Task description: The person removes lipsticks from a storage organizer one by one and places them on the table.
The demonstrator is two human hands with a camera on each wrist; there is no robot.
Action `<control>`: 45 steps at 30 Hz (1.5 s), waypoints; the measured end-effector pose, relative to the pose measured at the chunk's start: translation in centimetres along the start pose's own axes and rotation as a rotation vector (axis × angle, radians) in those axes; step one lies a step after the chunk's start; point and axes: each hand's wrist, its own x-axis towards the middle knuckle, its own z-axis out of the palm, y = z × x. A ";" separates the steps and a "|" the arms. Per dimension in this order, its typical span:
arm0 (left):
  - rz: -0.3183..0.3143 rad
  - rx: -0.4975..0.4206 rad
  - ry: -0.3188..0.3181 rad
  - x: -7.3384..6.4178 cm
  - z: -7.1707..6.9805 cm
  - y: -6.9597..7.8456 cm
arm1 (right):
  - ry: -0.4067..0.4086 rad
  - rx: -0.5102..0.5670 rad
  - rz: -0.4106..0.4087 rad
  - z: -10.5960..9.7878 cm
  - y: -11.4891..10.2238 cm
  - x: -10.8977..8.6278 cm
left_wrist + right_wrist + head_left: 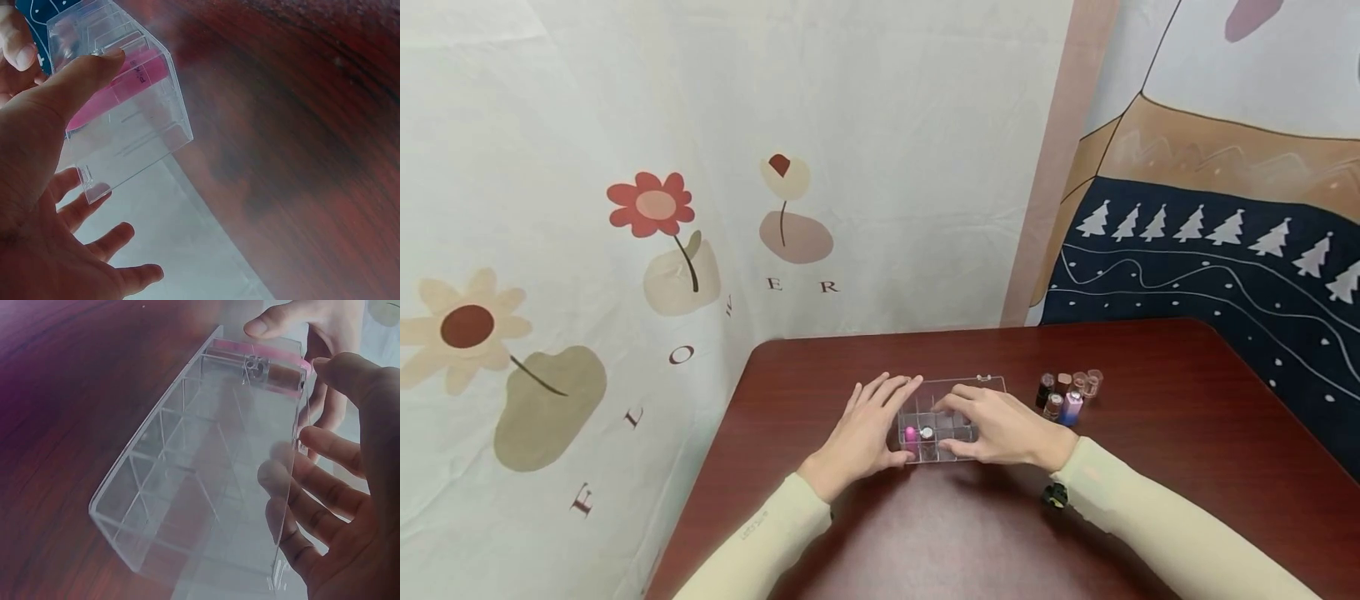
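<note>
A clear plastic compartment box (pixel 951 396) lies on the table. In its near left compartment stands a pink tube (pixel 128 87) with dark lettering. Beside it is a small brownish tube (pixel 284 376) with a silvery round top. My left hand (pixel 863 429) spans the left side of the box, thumb against its near wall and the other fingers spread, fairly straight. Over the near right part of the box is my right hand (pixel 1003 427), its fingers loosely bent and apart from the thumb, nothing between them. In the right wrist view its thumb points at the two tubes.
Right of the box stands a cluster of several small tubes and bottles, among them a purple-and-blue one (pixel 1071 408) and a dark one (pixel 1045 390). The reddish-brown table (pixel 820 367) meets hanging printed cloths (pixel 910 208) at its far edge.
</note>
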 end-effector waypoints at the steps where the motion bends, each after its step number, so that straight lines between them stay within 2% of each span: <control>1: -0.001 0.000 -0.003 0.0 0.0 0.0 | -0.001 0.007 -0.004 0.1 0.0 0.1; 20: -0.008 0.000 0.002 -0.1 0.0 0.2 | -0.029 0.140 -0.012 1.7 -0.8 2.2; 30: -0.008 0.004 -0.005 -0.1 0.0 0.2 | -0.010 0.142 -0.040 1.8 -0.9 2.3; 45: -0.007 0.001 -0.004 0.0 0.1 0.0 | 0.070 0.094 -0.053 0.1 -1.2 2.0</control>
